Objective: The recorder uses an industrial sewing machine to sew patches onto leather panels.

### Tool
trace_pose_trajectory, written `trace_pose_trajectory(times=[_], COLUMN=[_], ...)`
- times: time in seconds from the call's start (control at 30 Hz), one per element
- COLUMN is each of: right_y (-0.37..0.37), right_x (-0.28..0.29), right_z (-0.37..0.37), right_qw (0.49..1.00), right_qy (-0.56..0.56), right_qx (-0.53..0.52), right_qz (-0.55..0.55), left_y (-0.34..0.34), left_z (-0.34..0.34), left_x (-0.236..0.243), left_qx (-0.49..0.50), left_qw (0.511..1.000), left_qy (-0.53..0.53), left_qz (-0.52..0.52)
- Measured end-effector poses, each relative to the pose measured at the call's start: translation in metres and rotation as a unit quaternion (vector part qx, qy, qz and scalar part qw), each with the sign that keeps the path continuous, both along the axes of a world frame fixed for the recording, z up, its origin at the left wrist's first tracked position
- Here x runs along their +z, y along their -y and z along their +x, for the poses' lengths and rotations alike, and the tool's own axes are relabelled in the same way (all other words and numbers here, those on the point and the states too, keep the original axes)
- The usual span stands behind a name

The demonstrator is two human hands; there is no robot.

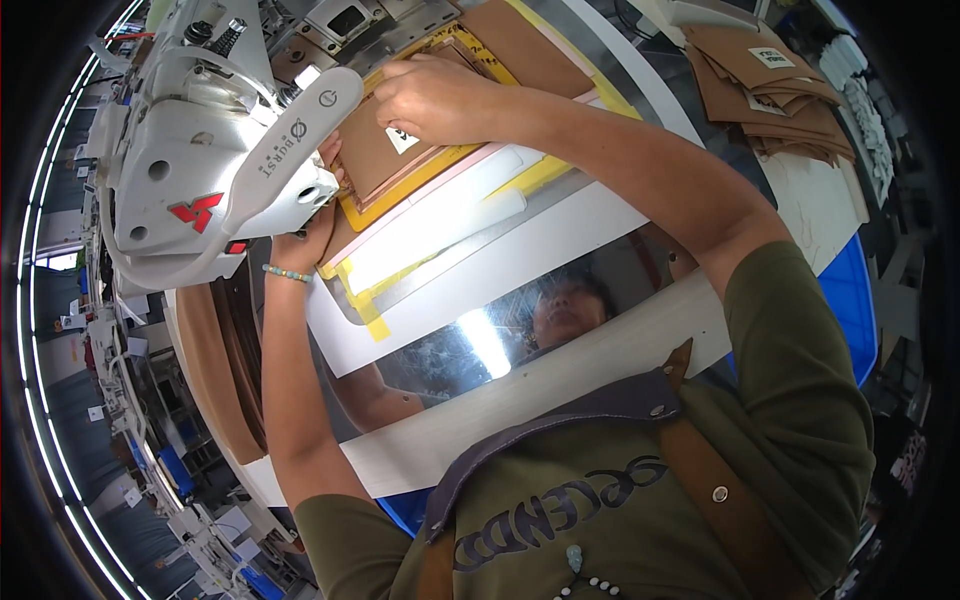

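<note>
A brown flat panel [372, 168] with a white label [402, 140] lies inside a yellow frame [400, 206] under the head of a white sewing machine [190, 165]. My right hand [435, 98] is over the panel beside the label, its fingers bent and drawn together; whatever the fingertips hold is hidden. My left hand [312, 238], with a beaded bracelet at the wrist, reaches to the near left corner of the frame. The machine head covers much of that hand, and only a few fingertips show at the panel's left edge.
Yellow tape [372, 312] borders the template on a white sheet [590, 245]. A shiny metal plate [430, 365] lies nearer me. Brown labelled pieces [765, 85] are stacked at the far right, above a blue bin [850, 305]. More brown pieces [215, 365] hang at the left.
</note>
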State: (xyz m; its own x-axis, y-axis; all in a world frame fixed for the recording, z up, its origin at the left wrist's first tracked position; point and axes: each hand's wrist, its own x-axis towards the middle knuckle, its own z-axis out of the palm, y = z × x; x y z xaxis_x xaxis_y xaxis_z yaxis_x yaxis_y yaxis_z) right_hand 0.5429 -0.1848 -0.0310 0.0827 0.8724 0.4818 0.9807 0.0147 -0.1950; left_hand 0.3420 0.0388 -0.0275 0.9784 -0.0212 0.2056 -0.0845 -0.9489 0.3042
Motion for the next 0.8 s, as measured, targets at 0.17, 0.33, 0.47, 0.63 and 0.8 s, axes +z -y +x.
trace_pose_trajectory(times=[0.17,0.33,0.47,0.63,0.8], right_y=[-0.001,-0.004,-0.004,0.016,0.001], right_x=[-0.004,-0.007,-0.005,-0.004,0.008], right_z=[-0.002,-0.006,-0.018,-0.012,-0.025], right_qw=[0.999,0.993,0.984,0.985,0.982], right_qy=[0.002,-0.057,-0.056,-0.049,-0.026], right_qx=[0.011,0.088,0.164,0.151,0.173], right_qz=[0.042,0.048,-0.035,-0.070,-0.065], left_y=[-0.008,-0.006,-0.008,-0.023,-0.119], left_z=[0.003,0.004,0.000,0.009,-0.024], left_x=[-0.002,-0.004,-0.006,-0.027,-0.078], left_qx=[0.030,-0.035,-0.027,-0.027,0.027], left_qw=[0.999,0.999,0.999,0.992,0.980], left_qy=[0.007,0.032,0.028,-0.003,-0.019], left_qz=[-0.033,0.019,-0.001,-0.122,-0.195])
